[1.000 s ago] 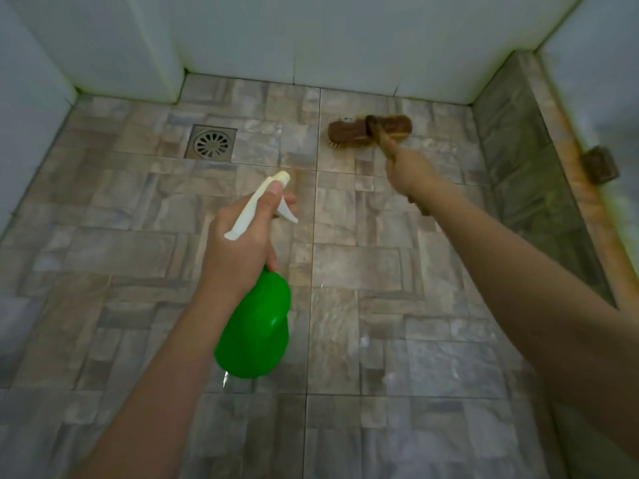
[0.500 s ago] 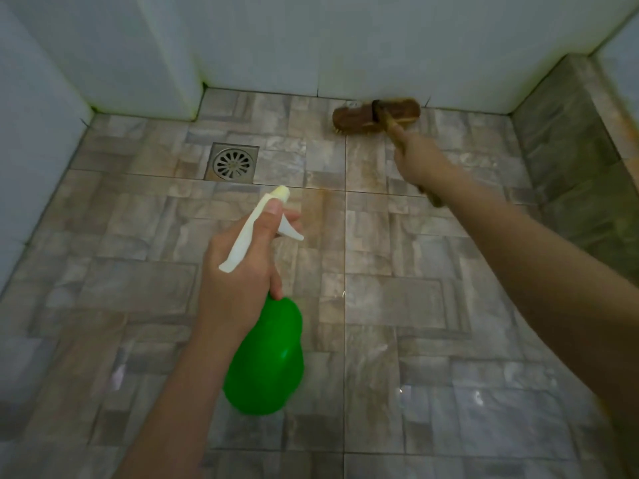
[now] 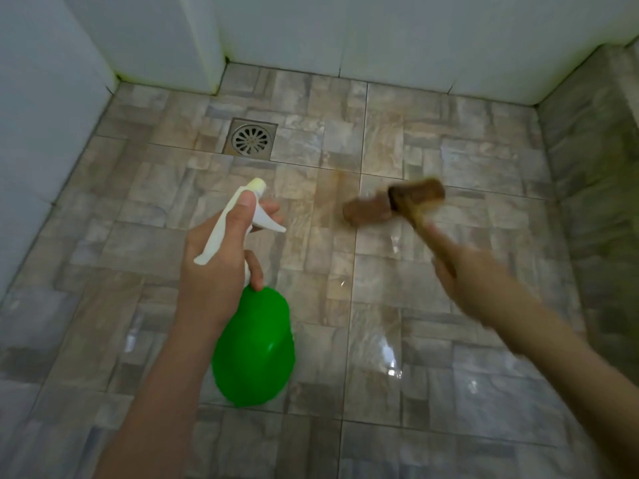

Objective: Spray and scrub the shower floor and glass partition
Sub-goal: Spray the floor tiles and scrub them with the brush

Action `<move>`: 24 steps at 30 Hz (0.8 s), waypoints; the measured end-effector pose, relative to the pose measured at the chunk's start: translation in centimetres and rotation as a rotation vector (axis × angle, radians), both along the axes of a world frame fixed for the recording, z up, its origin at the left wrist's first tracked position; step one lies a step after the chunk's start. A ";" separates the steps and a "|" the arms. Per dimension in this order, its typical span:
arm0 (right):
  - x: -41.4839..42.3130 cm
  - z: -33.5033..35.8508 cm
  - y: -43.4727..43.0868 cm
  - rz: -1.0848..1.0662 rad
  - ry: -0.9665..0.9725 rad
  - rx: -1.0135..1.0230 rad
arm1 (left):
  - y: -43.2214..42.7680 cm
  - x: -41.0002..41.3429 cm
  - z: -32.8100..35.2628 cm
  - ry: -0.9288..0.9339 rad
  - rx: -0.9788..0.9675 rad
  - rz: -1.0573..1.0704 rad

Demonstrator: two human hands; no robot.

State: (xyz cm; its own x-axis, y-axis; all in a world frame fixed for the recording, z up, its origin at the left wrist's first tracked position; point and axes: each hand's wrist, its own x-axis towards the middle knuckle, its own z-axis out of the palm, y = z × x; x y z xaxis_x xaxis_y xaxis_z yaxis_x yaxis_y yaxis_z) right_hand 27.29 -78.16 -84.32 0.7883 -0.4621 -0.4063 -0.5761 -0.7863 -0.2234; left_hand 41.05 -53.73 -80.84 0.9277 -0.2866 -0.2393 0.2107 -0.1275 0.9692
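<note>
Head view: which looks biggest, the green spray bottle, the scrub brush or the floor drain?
1. the spray bottle, though it is nearest the camera
2. the brush, blurred, so its edges are unsure
3. the drain

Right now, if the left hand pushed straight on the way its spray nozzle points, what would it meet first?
Probably bare shower floor just right of the drain, then the back wall; depth is unclear. The left hand grips the spray bottle, and the brush lies off that line.
</note>
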 end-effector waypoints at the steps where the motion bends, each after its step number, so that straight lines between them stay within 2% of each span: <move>1: -2.6 0.8 2.2 0.017 0.099 0.014 | 0.3 -0.2 -0.1 -0.001 -0.003 0.013; 2: -4.2 1.0 4.0 0.046 0.178 0.022 | 0.5 -0.4 -0.3 -0.003 -0.009 0.020; 4: -3.7 0.6 5.5 0.122 0.190 -0.003 | 0.9 -1.1 -0.3 -0.015 -0.038 0.034; 7: 3.4 -1.7 4.6 0.163 -0.051 -0.040 | 1.4 -2.1 0.1 -0.034 -0.052 0.066; 10: 9.1 -1.8 2.4 0.167 -0.085 0.005 | 2.2 -2.8 0.6 -0.057 -0.033 0.062; 16: 0.1 -0.1 5.1 0.199 0.053 0.012 | 4.3 -3.2 1.2 -0.052 -0.042 0.076; 21: 11.2 -1.3 4.0 0.245 -0.152 -0.011 | 5.5 -3.4 1.4 -0.056 0.031 0.108; 24: 10.6 -1.4 3.5 0.199 -0.106 0.020 | 6.6 -3.4 2.2 -0.011 0.037 0.159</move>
State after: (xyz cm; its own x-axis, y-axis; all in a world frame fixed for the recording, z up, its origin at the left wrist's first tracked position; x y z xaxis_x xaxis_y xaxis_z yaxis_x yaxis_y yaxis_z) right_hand 37.85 -74.63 -85.67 0.9019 -0.2858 -0.3240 -0.3825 -0.8768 -0.2914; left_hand 37.61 -47.16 -78.62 0.9632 -0.1269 -0.2369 0.2209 -0.1285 0.9668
